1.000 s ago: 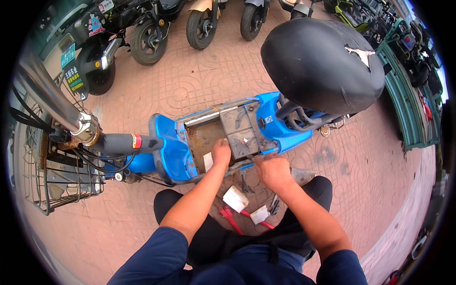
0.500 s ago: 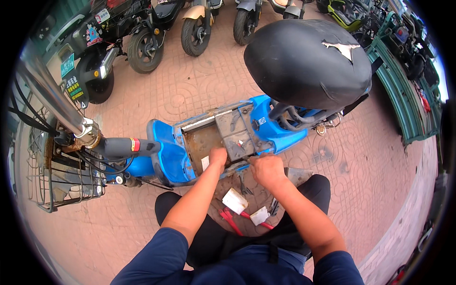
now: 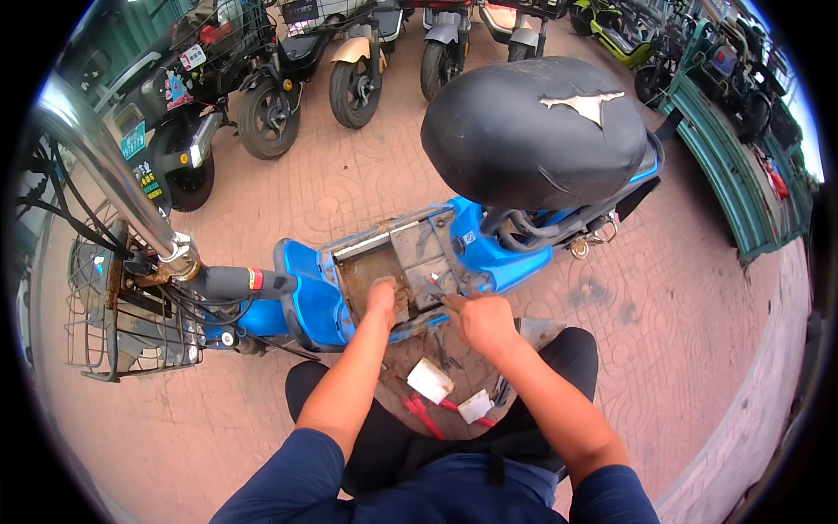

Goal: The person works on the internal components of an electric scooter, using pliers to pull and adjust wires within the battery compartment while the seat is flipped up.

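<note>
A blue electric scooter stands side-on before me, the floor compartment (image 3: 360, 272) in its footboard uncovered. Grey block batteries (image 3: 422, 251) fill the compartment's right part. My left hand (image 3: 381, 297) reaches down into the bare left part, fingers curled; a brownish flat piece (image 3: 401, 307) shows beside them, and whether they grip it is unclear. At the near right corner of the batteries, my right hand (image 3: 483, 320) is closed with its fingertips against the edge; whatever it holds is hidden.
Between my knees lie red-handled pliers (image 3: 422, 416), two whitish blocks (image 3: 430, 381) and dark cables. The scooter's torn black seat (image 3: 532, 131) rises at right, its wire basket (image 3: 131, 341) at left. Parked scooters (image 3: 355, 83) line the back; a green cargo bed (image 3: 742, 175) stands far right.
My left hand has moved left and slightly down within the compartment. The white piece seen beside it earlier no longer shows there. My right hand has shifted slightly left; the whole view has tilted.
</note>
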A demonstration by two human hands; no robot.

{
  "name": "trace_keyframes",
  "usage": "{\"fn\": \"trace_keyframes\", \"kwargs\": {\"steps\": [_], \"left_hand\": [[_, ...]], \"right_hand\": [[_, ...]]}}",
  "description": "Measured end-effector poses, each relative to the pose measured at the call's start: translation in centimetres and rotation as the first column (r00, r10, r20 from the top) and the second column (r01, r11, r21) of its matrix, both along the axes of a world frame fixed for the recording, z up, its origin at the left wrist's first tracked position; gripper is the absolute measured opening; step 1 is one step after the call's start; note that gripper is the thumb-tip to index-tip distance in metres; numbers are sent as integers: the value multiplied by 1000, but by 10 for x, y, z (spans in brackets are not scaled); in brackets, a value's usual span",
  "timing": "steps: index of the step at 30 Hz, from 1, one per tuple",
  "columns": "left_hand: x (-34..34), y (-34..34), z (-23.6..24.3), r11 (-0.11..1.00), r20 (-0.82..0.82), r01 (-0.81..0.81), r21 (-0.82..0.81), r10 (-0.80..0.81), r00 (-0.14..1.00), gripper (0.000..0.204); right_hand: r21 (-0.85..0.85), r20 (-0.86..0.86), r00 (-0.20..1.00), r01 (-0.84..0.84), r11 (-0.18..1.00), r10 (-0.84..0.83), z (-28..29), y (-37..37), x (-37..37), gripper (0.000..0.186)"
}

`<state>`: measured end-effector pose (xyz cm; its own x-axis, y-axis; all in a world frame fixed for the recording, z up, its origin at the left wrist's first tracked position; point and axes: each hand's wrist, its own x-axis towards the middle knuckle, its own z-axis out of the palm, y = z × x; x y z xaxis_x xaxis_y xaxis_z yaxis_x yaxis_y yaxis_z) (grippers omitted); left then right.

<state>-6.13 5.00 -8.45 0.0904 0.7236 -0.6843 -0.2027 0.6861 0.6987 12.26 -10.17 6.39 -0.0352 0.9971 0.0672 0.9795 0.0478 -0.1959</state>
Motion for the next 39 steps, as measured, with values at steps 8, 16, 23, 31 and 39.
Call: {"fn": "trace_keyframes", "kwargs": {"steps": [8, 16, 23, 31, 39], "left_hand": [[29, 7, -48, 991, 21, 17, -132, -15, 1000, 34], [46, 21, -63, 985, -36, -135, -105, 132, 991, 61], [47, 6, -48, 982, -351, 41, 185, 27, 936, 79], [49, -14, -15, 857, -558, 100, 505, 236, 796, 42], [43, -23, 14, 620, -686, 400, 675, 326, 651, 33]], "right_hand": [[749, -28, 978, -117, 652, 208, 261, 4, 16, 42], [873, -97, 994, 58, 485, 56, 343, 82, 89, 32], [720, -226, 973, 198, 665, -45, 337, 147, 124, 41], [608, -141, 972, 235, 758, -189, 310, 164, 138, 43], [652, -97, 975, 214, 727, -201, 306, 163, 136, 42]]}}
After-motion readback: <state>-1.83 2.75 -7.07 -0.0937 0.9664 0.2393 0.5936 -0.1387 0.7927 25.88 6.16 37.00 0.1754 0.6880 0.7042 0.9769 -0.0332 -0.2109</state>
